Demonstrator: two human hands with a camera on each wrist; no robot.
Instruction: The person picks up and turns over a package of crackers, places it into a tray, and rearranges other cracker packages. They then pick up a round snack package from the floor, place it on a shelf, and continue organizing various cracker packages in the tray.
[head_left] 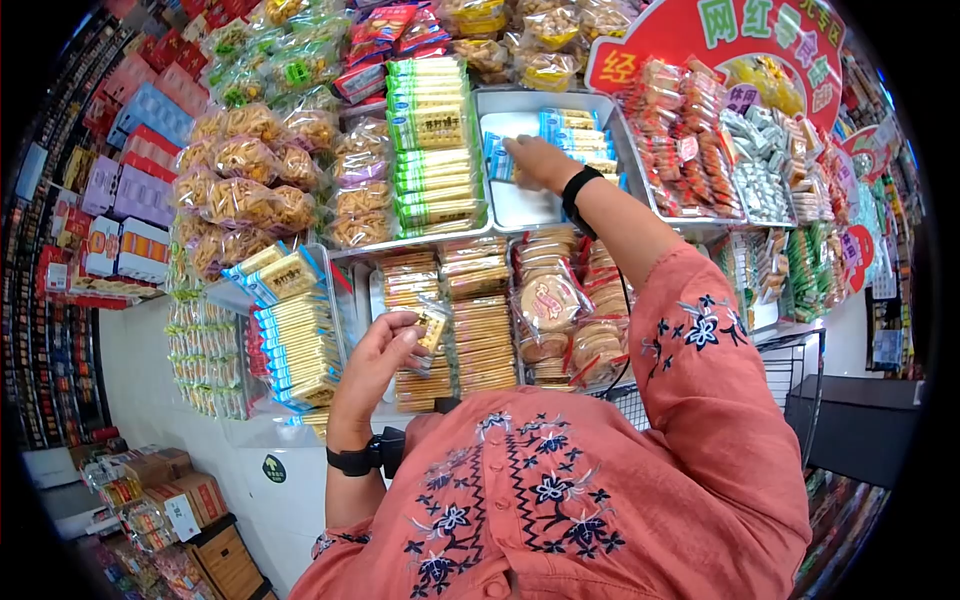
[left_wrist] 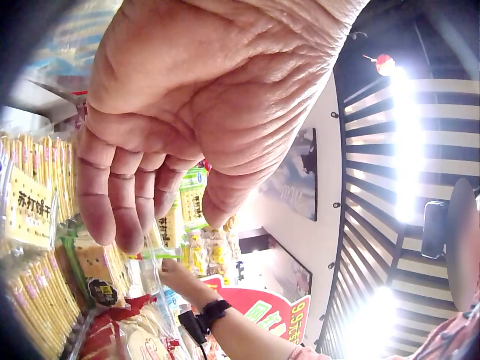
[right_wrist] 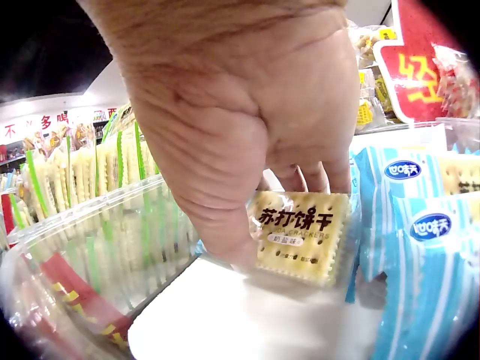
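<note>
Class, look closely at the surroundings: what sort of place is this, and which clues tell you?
Probably a supermarket's snack section: wrapped crackers fill open trays, a big red sign rises behind the display, and stocked shelves stand alongside.

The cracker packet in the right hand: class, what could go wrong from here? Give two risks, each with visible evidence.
1. The right hand pinches the cracker packet between thumb and fingers; squeezed too hard, the thin crackers might crack.

2. Blue-striped packets crowd beside those fingers in the white tray, so lifting or lowering the packet could knock them out of place.
</note>
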